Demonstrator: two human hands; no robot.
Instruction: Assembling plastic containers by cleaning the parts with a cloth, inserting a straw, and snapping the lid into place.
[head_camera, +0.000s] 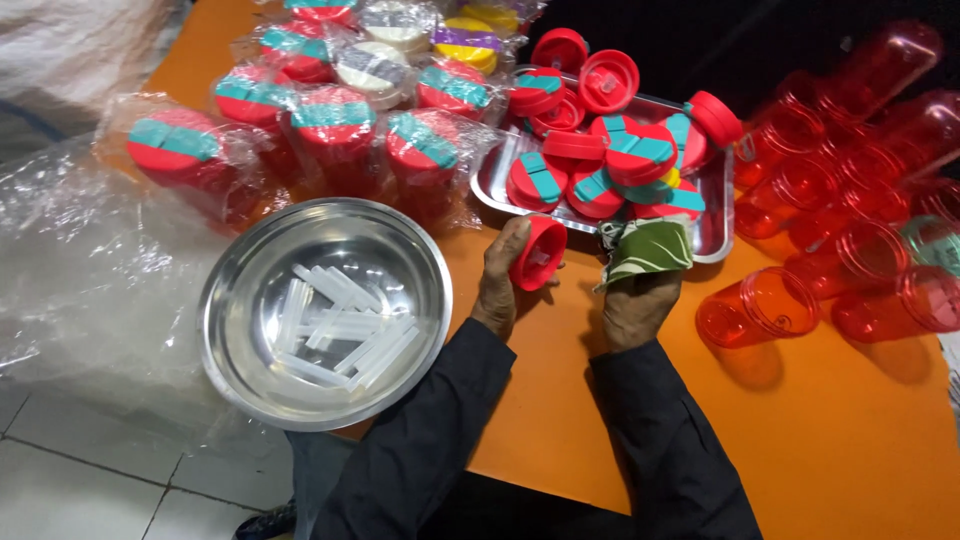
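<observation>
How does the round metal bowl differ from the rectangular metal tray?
The round bowl sits near the table's front left edge; the rectangular tray lies farther back, right of centre. The bowl holds pale translucent strips; the tray is heaped with red lids. The bowl is deep, the tray shallow. Both are shiny metal on the orange table.

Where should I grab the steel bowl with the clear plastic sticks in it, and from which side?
Take the steel bowl by its rolled rim, probably at the near-right edge beside the left hand. The rim flares outward and stands clear of the orange table, so fingers can hook under it. Come from the side, not from above: the clear sticks lie loose inside, so keep it level.
</observation>
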